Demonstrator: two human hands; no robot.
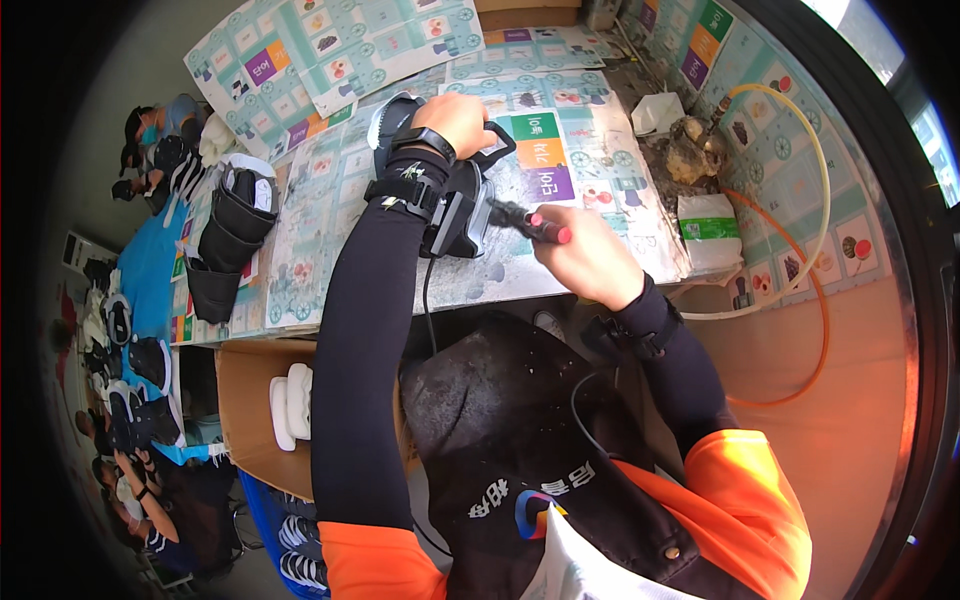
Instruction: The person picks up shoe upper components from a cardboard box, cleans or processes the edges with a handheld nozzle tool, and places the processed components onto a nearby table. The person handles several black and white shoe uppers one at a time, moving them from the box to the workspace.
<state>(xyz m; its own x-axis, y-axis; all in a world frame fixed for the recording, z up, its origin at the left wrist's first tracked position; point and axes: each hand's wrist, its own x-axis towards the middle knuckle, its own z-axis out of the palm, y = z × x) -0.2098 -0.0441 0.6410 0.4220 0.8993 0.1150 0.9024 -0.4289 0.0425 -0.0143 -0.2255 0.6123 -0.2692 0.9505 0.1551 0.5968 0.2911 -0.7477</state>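
Observation:
On the worktable, my left hand (458, 125) is closed over a black boot (470, 187) with a pale sole edge and a black loop at its side. Part of the boot is hidden beneath my wrist and a strapped-on device. My right hand (592, 255) grips a slim dark tool (512, 215) with two red ends. Its tip meets or nearly meets the boot's lower edge; blur hides its exact kind. Left of my forearm, another tall black boot (232, 235) stands near the table's edge.
Printed sheets (540, 120) cover the table. At the right lie a white-and-green packet (710, 232), a crusted lump (693, 150) and yellow and orange hoses (826, 180). Below stands a cardboard box (250, 385) with white pieces. A cable hangs from my left wrist. People work at far left.

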